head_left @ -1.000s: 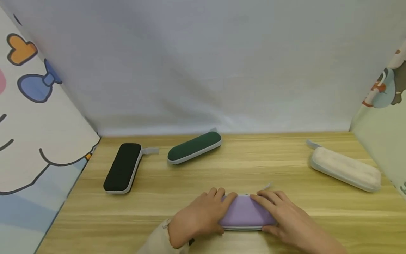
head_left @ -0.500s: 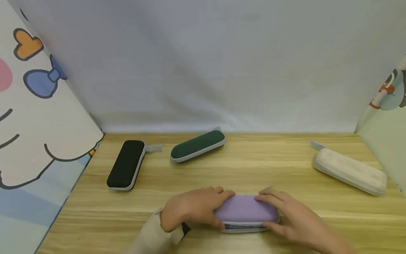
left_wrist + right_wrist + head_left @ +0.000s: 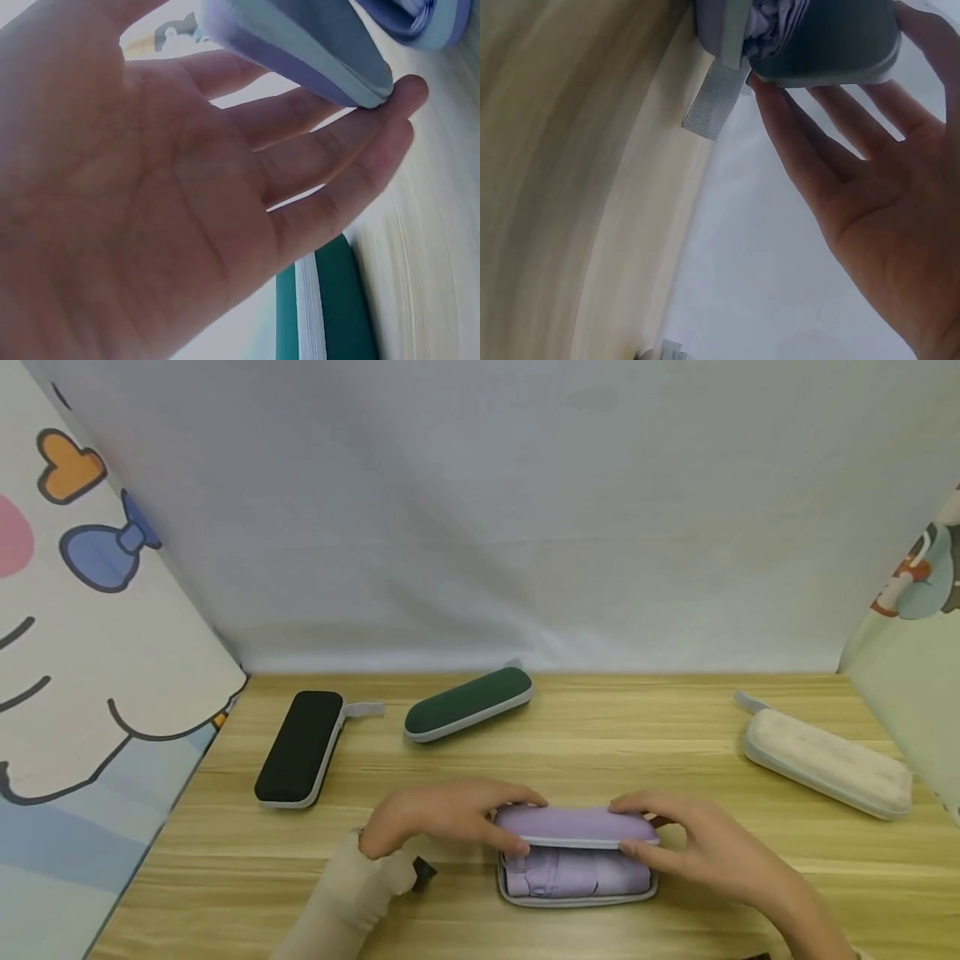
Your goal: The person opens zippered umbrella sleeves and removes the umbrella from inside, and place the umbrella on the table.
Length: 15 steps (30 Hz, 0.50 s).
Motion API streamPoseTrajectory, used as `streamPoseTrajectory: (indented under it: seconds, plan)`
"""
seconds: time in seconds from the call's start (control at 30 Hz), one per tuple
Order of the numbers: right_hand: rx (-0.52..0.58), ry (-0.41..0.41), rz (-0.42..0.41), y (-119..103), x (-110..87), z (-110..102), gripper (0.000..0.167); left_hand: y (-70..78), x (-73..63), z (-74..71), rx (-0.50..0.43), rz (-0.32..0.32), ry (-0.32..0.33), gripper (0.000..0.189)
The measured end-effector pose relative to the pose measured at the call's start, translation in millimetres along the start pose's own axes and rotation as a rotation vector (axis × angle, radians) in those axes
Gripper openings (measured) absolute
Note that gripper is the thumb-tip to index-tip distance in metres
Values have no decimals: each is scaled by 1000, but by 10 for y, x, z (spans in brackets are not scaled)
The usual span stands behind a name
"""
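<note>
A purple zip case (image 3: 577,903) lies on the table in front, its lid (image 3: 576,822) raised and tilted back. Folded purple fabric (image 3: 577,872) fills the lower half. My left hand (image 3: 442,814) grips the lid's left end, thumb on the front edge and fingers behind. The right hand (image 3: 697,839) pinches the other end the same way. In the left wrist view the lid (image 3: 300,52) rests against the fingers; the right wrist view shows its grey inner side (image 3: 840,45) and a grey strap (image 3: 712,101) at the case's back corner.
Farther back on the wooden table (image 3: 637,727) lie a black case (image 3: 298,747), a green case (image 3: 467,703) and a cream case (image 3: 828,762), each with a pull strap. A white cloth (image 3: 525,527) hangs behind, with printed panels (image 3: 112,635) at the sides.
The purple case's lid has swung up and back from nearly flat, with both hands rising along with it. The folded fabric inside has come into view.
</note>
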State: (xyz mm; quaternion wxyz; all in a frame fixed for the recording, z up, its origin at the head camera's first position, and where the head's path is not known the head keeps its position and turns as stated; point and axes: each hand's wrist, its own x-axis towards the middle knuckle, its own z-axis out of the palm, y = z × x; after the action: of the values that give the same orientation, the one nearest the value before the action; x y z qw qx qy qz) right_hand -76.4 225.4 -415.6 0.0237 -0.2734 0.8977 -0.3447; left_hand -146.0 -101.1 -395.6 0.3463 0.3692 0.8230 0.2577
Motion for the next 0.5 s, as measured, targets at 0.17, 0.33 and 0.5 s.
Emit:
streamPoseTrajectory:
  seconds: [0.17,0.33,0.5]
  plan:
    - [35,-57,87,45,95,-66,26,-62,-7,-44,-24,29,62,49]
    - [77,-67,82,112,225,-102,25,-87,0,-63,-74,18,182,43]
    - [74,-48,69,179,354,-101,27,-102,53,-66,-144,4,331,36]
